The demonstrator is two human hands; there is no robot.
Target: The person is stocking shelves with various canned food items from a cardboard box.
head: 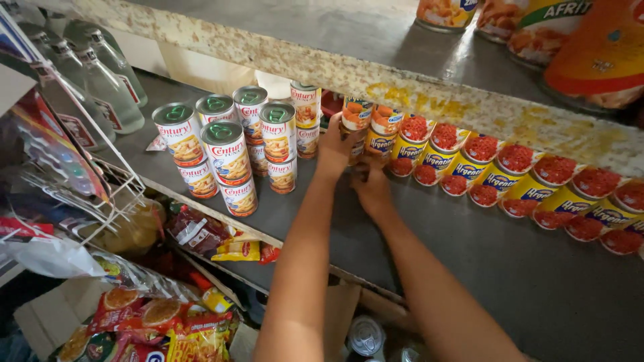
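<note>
My left hand (333, 149) grips an upright can with an orange and blue label (356, 114) at the back of the grey shelf (469, 248). My right hand (371, 186) reaches in just below it, fingers closed around the base of that can stack (361, 151); what it holds is partly hidden by the left hand. To the right runs a row of yellow-and-blue cans with red tops (496, 171), stacked two high. To the left stand stacked cans with green-topped lids and white labels (228, 151).
Clear glass bottles (107, 84) stand at the far left of the shelf behind a white wire rack (100, 174). Snack packets (161, 328) and a cardboard box (47, 312) lie below. An upper shelf (416, 74) carries large orange containers (597, 53).
</note>
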